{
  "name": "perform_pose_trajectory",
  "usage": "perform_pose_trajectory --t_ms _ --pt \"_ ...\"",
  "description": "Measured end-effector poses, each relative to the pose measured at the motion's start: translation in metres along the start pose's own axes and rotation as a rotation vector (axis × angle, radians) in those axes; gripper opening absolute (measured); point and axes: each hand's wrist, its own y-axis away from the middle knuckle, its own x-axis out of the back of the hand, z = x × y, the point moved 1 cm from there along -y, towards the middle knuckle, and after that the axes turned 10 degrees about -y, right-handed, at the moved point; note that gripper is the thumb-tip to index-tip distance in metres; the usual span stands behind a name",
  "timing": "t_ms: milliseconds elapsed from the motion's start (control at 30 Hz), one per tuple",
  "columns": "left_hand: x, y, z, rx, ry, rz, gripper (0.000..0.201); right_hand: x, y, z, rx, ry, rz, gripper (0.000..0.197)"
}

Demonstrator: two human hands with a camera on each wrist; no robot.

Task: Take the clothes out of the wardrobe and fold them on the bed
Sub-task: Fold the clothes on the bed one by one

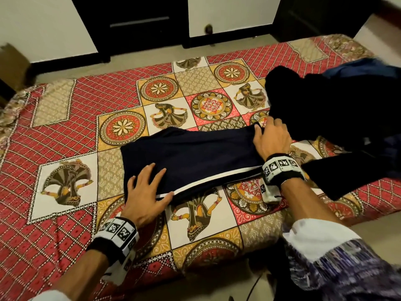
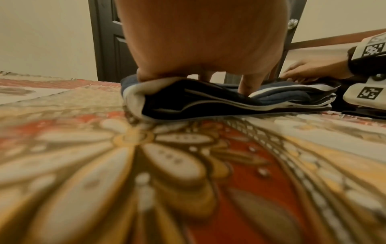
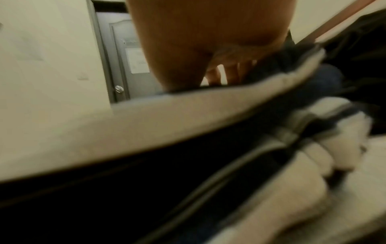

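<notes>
A folded navy garment (image 1: 195,153) with white side stripes lies across the middle of the patterned bed (image 1: 65,127). My left hand (image 1: 149,181) presses flat on its near left corner, fingers spread. The left wrist view shows the left hand (image 2: 204,41) from behind, fingertips down on the layered folds of the garment (image 2: 208,102). My right hand (image 1: 269,131) rests on the garment's right end, fingers reaching its far corner. In the right wrist view the right hand (image 3: 208,33) is blurred above a white stripe of the garment (image 3: 146,123).
A heap of dark clothes (image 1: 325,109) with a blue piece (image 1: 364,68) fills the bed's right side, close to my right hand. Dark wardrobe doors (image 1: 138,25) stand beyond a strip of floor. A cardboard box (image 1: 13,64) sits at the far left.
</notes>
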Motion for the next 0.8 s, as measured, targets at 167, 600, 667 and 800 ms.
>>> perform_pose_trajectory --t_ms 167,600,667,800 --pt "0.02 -0.05 -0.004 -0.09 -0.065 0.025 0.083 -0.021 0.017 -0.01 0.276 0.046 -0.293 0.06" --pt "0.008 -0.035 -0.053 0.21 0.057 -0.069 0.098 -0.036 0.012 0.024 -0.009 -0.079 -0.382 0.086" --pt "0.008 -0.016 -0.047 0.311 0.143 0.018 0.091 -0.027 0.007 0.027 -0.116 -0.23 -0.368 0.079" --pt "0.011 -0.012 -0.046 0.641 0.478 0.136 0.087 -0.004 -0.005 0.041 -0.411 -0.363 -0.408 0.067"
